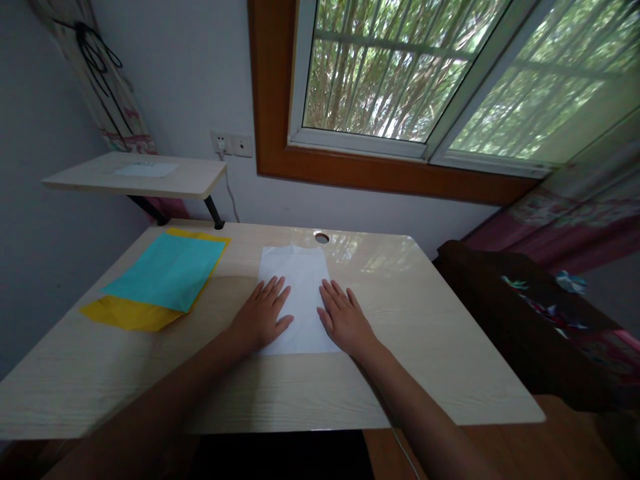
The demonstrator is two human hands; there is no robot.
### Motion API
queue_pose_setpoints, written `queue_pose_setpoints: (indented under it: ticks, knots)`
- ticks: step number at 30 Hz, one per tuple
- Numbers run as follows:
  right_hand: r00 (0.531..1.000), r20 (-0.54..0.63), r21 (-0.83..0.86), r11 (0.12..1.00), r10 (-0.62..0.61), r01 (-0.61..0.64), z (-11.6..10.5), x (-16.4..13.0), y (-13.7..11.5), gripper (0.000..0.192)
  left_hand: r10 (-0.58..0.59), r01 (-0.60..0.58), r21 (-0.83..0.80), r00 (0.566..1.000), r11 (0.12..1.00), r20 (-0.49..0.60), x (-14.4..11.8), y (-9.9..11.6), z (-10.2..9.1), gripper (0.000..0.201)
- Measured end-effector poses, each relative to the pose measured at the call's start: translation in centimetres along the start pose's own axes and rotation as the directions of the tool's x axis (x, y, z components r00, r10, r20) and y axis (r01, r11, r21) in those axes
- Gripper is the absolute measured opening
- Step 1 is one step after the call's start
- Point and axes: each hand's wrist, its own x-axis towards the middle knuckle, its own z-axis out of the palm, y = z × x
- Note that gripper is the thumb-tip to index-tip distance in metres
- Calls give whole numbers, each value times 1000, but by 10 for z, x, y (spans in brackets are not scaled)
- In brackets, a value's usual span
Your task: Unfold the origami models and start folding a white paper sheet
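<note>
A white sheet of paper [304, 293] lies on the wooden desk in front of me, with a faint crease near its top edge. My left hand [263, 313] rests flat across its left edge, fingers spread and pointing away from me. On the opposite edge lies my right hand [346, 319], also flat with its fingers apart. Neither hand grips anything. To the left of my left hand, a turquoise sheet [167, 270] is on top of a yellow sheet [131, 316], whose corners and edges stick out from under it.
The pale desk [420, 360] has a round cable hole [322, 238] near its back edge. A small raised shelf [200, 175] at the back left carries a paper [147, 170]. A thin cable [403, 447] hangs by my right forearm. A dark brown sofa [500, 320] stands right of the desk.
</note>
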Motion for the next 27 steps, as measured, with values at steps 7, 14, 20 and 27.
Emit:
queue_pose_setpoints:
  ticks: [7,14,20,27]
  knots:
    - [968,-63,153,956,-245,252,11,27,-10,50,14,-14,-2,1000,1000,2,-6,1,-1,68]
    - [986,-48,120,979,-163,167,29,85,-15,49,7,-7,11,1000,1000,20,-6,1,0,69]
    - [996,-17,56,994,-93,93,34,115,-8,52,-7,7,18,1000,1000,23,-6,2,-2,69]
    - [998,-32,53,997,53,-51,36,122,-1,54,1,-1,7,999,1000,32,-11,-2,-3,70]
